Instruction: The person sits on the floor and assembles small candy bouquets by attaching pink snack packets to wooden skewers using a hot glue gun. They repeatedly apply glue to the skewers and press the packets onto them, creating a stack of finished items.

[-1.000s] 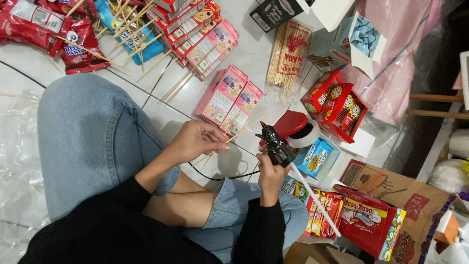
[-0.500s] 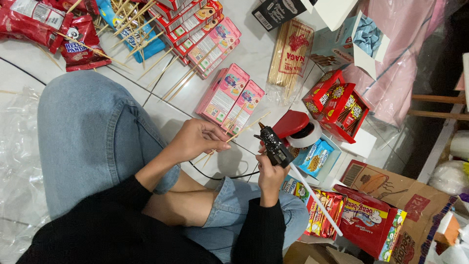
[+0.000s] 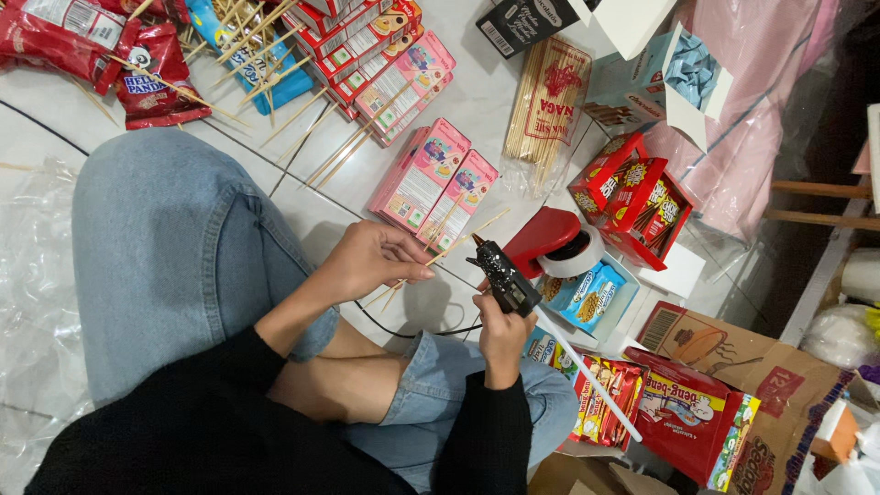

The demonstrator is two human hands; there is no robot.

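White floor tiles [image 3: 477,101] are buried in snack packs, with red bags [image 3: 82,46] in the far left corner and pink boxes [image 3: 431,179] mid-floor. The left hand [image 3: 371,261] has its fingers pinched narrow around a thin wooden skewer [image 3: 449,246], while the right hand [image 3: 504,335] is wrapped tight round a black glue gun [image 3: 500,273], nozzle just beside the stick's end. I'd say keep the stick steady and use a small dab, fingertips clear of the hot tip; red snack boxes [image 3: 632,197] sit right.
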